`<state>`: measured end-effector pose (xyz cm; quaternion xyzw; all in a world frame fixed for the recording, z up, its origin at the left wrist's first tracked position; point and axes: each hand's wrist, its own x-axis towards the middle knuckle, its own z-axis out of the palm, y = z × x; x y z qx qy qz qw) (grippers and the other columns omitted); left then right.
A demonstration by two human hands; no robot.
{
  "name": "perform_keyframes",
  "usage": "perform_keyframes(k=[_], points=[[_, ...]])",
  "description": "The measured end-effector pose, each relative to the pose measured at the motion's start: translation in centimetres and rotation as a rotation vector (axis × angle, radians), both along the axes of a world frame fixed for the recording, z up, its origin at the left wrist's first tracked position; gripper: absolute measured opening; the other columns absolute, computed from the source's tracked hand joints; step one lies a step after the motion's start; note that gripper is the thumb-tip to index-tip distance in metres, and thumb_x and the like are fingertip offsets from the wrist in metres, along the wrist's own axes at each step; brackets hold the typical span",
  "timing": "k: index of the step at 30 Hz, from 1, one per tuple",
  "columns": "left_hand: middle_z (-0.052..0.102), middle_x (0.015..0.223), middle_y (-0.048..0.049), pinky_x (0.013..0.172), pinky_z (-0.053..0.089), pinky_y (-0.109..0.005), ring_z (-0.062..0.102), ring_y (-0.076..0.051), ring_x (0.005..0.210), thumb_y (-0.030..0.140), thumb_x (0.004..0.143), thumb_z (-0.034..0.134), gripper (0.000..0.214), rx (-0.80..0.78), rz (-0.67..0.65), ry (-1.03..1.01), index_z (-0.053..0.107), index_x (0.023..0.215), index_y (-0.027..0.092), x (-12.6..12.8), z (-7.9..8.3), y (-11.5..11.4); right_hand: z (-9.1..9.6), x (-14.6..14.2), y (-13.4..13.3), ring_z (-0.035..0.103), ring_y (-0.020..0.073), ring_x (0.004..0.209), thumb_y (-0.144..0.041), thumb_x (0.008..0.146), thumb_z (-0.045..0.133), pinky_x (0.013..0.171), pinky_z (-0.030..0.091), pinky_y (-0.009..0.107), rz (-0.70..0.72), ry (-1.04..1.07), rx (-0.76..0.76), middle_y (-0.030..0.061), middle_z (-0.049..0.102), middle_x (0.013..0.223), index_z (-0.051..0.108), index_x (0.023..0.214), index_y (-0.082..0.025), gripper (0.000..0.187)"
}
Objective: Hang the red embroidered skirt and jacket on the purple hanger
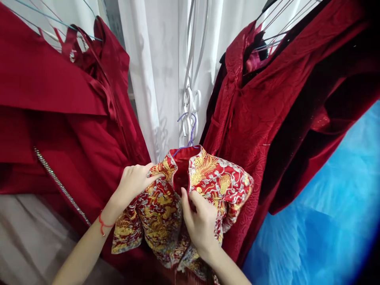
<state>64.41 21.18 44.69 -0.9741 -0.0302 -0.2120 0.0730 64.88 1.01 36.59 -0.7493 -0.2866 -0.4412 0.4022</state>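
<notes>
A red jacket with gold and silver embroidery (219,182) hangs on a purple wire hanger (191,132) in front of me, low in the view. My left hand (135,182), with a red string round its wrist, is closed on the jacket's left front edge near the collar. My right hand (200,219) pinches the right front edge just below the collar opening. The two hands hold the jacket's front panels close together.
Dark red garments (59,118) hang on wire hangers to the left. Another row of deep red dresses (282,99) hangs to the right. White curtains (160,59) and white hangers (190,103) lie behind. Blue fabric (326,206) fills the lower right.
</notes>
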Motion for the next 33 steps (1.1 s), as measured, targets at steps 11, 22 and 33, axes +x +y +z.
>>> perform_keyframes(k=[11,22,33], points=[[0.07,0.062,-0.0077,0.057,0.022,-0.029,0.065,-0.021,0.063,0.067,0.096,0.033,0.069,-0.118,-0.141,-0.115,0.063,0.056,0.019,3.2,2.7,1.4,0.3,3.9,-2.3,0.034,0.009,0.047,-0.024,0.097,0.053,0.051,0.027,0.026,-0.103,0.057,0.143,-0.0055,0.04,0.054,0.041,0.063,-0.022,0.036],[0.073,0.116,-0.0096,0.09,0.046,-0.035,0.066,-0.027,0.105,0.065,0.087,0.055,0.051,-0.323,-0.231,-0.188,0.067,0.115,0.024,5.7,-1.1,1.7,-9.7,4.3,-2.0,0.061,0.017,0.066,-0.035,0.095,0.055,0.062,0.048,0.028,0.224,0.445,-0.061,0.0015,0.064,0.081,0.054,0.11,-0.023,0.019],[0.067,0.089,-0.0149,0.086,0.051,-0.045,0.066,-0.029,0.092,0.043,0.095,0.041,0.032,-1.011,0.026,-0.24,0.061,0.079,0.025,1.3,-25.6,-6.3,-19.2,6.7,-8.2,0.049,0.0146,0.046,-0.046,0.083,0.063,0.055,0.038,0.028,0.09,0.969,-0.17,-0.003,0.049,0.047,0.051,0.056,-0.023,0.037]])
